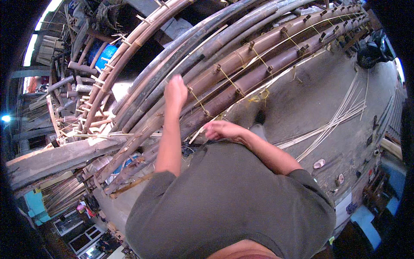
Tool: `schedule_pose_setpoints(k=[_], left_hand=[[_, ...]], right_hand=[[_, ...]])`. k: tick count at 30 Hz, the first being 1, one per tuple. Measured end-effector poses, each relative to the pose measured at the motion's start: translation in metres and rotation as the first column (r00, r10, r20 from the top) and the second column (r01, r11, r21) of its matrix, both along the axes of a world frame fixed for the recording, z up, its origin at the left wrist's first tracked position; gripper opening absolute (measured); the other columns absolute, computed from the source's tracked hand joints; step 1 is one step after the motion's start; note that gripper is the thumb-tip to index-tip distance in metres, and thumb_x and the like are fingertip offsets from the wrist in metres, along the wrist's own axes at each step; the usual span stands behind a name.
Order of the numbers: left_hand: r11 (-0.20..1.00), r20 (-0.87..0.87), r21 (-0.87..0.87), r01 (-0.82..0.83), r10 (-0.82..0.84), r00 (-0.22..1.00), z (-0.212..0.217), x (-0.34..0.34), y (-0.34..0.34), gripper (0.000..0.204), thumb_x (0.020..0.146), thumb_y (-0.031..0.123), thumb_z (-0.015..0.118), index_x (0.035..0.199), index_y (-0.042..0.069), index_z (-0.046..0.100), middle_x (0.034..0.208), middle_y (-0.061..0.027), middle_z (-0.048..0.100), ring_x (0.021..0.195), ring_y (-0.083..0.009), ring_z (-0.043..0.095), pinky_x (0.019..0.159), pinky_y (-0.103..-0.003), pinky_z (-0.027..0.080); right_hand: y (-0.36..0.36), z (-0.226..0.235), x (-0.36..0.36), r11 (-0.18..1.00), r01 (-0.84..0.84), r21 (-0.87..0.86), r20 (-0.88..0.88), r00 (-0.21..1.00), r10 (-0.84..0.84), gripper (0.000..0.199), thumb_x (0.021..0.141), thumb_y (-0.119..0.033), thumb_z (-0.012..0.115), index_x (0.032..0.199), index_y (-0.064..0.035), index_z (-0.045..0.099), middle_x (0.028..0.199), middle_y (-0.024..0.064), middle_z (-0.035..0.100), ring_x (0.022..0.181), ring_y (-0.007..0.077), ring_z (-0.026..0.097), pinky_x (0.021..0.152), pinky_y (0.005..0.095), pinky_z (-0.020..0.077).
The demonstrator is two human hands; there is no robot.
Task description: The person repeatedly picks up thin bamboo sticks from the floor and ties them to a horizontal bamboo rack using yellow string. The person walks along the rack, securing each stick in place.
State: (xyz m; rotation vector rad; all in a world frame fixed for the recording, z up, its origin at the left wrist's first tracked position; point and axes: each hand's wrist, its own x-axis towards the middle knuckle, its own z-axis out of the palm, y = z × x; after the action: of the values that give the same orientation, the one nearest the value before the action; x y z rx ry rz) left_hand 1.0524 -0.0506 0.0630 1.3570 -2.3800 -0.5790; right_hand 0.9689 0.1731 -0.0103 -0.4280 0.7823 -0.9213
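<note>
Bamboo poles (255, 77), two brown ones set with dark pegs, run slantwise side by side before the person, from lower left to upper right; the pegs at the far end are too small to count. From the left, one blue barrel (104, 56) sits behind a curved frame (115, 56) of brown poles crossed by many short pale sticks, with one long grey beam (64, 159) below. Several grey poles (166, 71) bend past next. Of the two hands, the left hand (176, 90) is raised, fingers curled, its forearm blocking part of the poles; the right hand (224, 131) is bent inward beside the lower brown pole, near a pale strip's end. Whether either grips anything, I cannot tell. At least four yellow cords (226, 77) span the brown pair. Rightward, numerous thin pale strips (330, 126) lie crossed on the floor (297, 108), then one black bag (369, 52).
</note>
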Motion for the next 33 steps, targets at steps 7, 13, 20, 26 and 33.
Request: schedule_pose_setpoints(k=[7,13,20,26,33], left_hand=[[0.961,-0.226,0.135,0.242,-0.208,0.952,-0.046,0.037,0.083,0.018,0.092,0.013,0.048,0.090,0.002,0.061,0.090,-0.0165,0.063,0.086,-0.0338,0.059,0.078,-0.042,0.047],[0.907,-0.151,0.307,0.289,-0.253,0.956,-0.044,0.052,0.065,0.033,0.097,0.027,0.045,0.106,0.000,0.060,0.102,-0.0274,0.061,0.101,-0.0423,0.059,0.084,-0.044,0.046],[0.859,-0.409,0.373,0.352,-0.189,0.893,-0.057,0.061,0.060,0.032,0.098,0.025,0.045,0.107,0.002,0.065,0.097,-0.0204,0.066,0.092,-0.0325,0.065,0.083,-0.036,0.048],[0.900,-0.288,0.275,0.339,-0.260,0.922,-0.028,0.052,0.068,0.030,0.096,0.025,0.050,0.101,0.001,0.067,0.096,-0.0178,0.068,0.088,-0.0282,0.067,0.079,-0.034,0.050],[0.919,-0.672,0.279,0.279,-0.021,0.740,0.029,-0.002,-0.022,0.031,0.097,0.025,0.051,0.098,-0.001,0.067,0.074,-0.0116,0.067,0.068,-0.0200,0.065,0.066,-0.032,0.051]], right_hand=[[-0.099,0.053,0.067,0.396,0.825,-0.403,-0.050,0.412,-0.910,0.034,0.094,-0.027,0.043,0.073,-0.0039,0.056,0.074,0.0082,0.058,0.067,0.0163,0.053,0.062,0.0347,0.0431],[-0.176,0.093,0.003,0.900,-0.363,-0.242,-0.872,-0.325,-0.366,0.052,0.088,-0.058,0.045,0.100,-0.0143,0.071,0.106,0.0173,0.064,0.111,0.0327,0.054,0.097,0.0490,0.0358],[-0.126,0.145,-0.018,0.926,0.040,-0.375,-0.289,0.944,-0.158,0.051,0.095,-0.048,0.048,0.078,-0.0016,0.062,0.072,0.0053,0.062,0.068,0.0151,0.056,0.064,0.0328,0.0460],[0.002,0.021,0.020,0.768,-0.609,-0.199,-0.976,0.193,-0.099,0.046,0.095,-0.039,0.049,0.080,0.0029,0.061,0.073,0.0229,0.061,0.066,0.0326,0.062,0.064,0.0454,0.0466],[-0.014,-0.026,0.034,0.781,-0.475,-0.406,-0.883,0.425,-0.201,0.045,0.092,-0.041,0.049,0.081,0.0002,0.064,0.071,0.0215,0.062,0.063,0.0329,0.061,0.066,0.0458,0.0490]])
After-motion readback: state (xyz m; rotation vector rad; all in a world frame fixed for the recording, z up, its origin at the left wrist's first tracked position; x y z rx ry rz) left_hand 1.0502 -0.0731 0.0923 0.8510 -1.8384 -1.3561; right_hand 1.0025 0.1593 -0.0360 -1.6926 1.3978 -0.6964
